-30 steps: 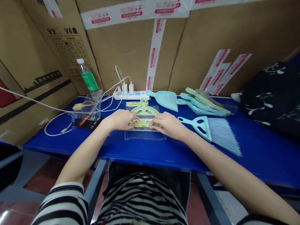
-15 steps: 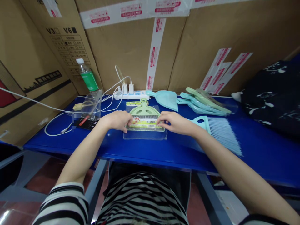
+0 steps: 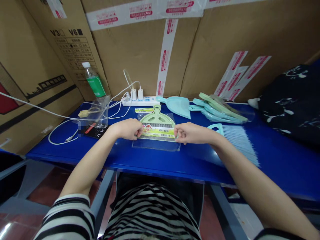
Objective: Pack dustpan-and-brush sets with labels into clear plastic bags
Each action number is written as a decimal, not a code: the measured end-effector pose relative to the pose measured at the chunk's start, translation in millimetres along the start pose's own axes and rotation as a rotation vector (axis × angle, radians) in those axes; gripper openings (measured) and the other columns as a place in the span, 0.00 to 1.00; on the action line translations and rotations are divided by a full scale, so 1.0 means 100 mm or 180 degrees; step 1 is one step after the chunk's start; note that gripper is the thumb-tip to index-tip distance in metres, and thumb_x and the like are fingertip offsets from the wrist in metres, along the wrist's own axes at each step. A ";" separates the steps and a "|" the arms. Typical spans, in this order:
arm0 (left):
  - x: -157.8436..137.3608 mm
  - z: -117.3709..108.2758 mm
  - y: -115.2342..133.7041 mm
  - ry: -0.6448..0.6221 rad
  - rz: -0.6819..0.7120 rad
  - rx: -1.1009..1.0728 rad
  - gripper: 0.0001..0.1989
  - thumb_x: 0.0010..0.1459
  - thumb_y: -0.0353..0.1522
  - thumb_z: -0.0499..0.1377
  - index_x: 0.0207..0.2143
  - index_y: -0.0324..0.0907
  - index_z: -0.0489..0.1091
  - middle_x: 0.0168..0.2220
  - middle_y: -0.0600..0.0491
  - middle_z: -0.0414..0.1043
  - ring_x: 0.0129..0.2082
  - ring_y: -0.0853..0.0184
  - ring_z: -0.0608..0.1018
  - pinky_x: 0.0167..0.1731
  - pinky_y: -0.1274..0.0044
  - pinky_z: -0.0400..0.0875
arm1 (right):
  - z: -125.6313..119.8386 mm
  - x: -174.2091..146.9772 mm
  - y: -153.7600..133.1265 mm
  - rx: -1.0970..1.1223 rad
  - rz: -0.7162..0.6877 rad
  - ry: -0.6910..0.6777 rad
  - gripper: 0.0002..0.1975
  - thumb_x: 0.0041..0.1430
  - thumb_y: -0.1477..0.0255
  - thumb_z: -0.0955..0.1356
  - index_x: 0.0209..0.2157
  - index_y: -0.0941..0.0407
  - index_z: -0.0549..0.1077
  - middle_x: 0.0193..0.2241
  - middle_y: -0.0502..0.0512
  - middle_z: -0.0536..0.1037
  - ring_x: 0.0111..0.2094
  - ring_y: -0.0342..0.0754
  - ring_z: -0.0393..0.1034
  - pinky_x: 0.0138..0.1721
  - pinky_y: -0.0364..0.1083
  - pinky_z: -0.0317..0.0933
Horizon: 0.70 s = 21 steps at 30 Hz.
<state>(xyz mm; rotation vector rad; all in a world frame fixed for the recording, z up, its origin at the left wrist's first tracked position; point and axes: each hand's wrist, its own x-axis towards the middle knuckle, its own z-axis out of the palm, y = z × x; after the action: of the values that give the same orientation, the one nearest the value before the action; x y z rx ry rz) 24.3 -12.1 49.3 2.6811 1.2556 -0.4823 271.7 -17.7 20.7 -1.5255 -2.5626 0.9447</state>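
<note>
A light green dustpan and brush set lies in front of me, handle pointing away, with grey bristles showing. A yellow and white printed label strip runs across it. My left hand is closed at the strip's left end, fingertips pressed together. At the right end, my right hand pinches the strip's edge, its other fingers curled. Clear plastic film shows along the near side; I cannot tell whether it lies under or around the set. Another yellow label lies just behind.
A blue dustpan and several bagged sets lie at the back. Right of my hand is a blue brush. A power strip with cables, a bottle and a black timer stand left; a dark bag sits far right.
My right hand has shifted slightly right to the strip's end, and its fingers have curled in more. My left hand's fingers have closed tighter at the left end.
</note>
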 end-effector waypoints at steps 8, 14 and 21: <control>0.04 0.06 0.14 0.0327 0.0161 0.0220 0.09 0.51 0.22 0.52 0.24 0.39 0.68 0.27 0.52 0.70 0.28 0.67 0.72 0.29 0.77 0.61 | -0.09 -0.08 -0.01 0.0000 0.0194 -0.0296 0.09 0.52 0.68 0.65 0.21 0.53 0.62 0.16 0.46 0.73 0.19 0.44 0.69 0.26 0.43 0.61; 0.04 0.09 0.19 0.0349 0.0288 0.0052 0.02 0.54 0.27 0.56 0.31 0.39 0.69 0.33 0.51 0.71 0.28 0.67 0.72 0.30 0.77 0.62 | -0.11 -0.08 -0.01 -0.0507 0.0299 -0.0115 0.06 0.50 0.73 0.65 0.21 0.53 0.64 0.16 0.46 0.71 0.21 0.45 0.68 0.27 0.43 0.58; -0.04 0.15 0.02 0.0294 0.0783 -0.0310 0.18 0.44 0.18 0.53 0.37 0.39 0.68 0.38 0.52 0.70 0.31 0.69 0.73 0.32 0.79 0.65 | -0.09 -0.08 0.06 -0.0812 -0.0027 0.0055 0.03 0.51 0.72 0.65 0.24 0.53 0.67 0.18 0.47 0.70 0.22 0.45 0.66 0.27 0.43 0.56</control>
<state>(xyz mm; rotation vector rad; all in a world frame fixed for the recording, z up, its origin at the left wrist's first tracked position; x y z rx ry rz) 20.4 -20.1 36.3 2.7503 0.9241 -0.2603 283.2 -18.1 27.4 -1.5665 -2.7627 0.6192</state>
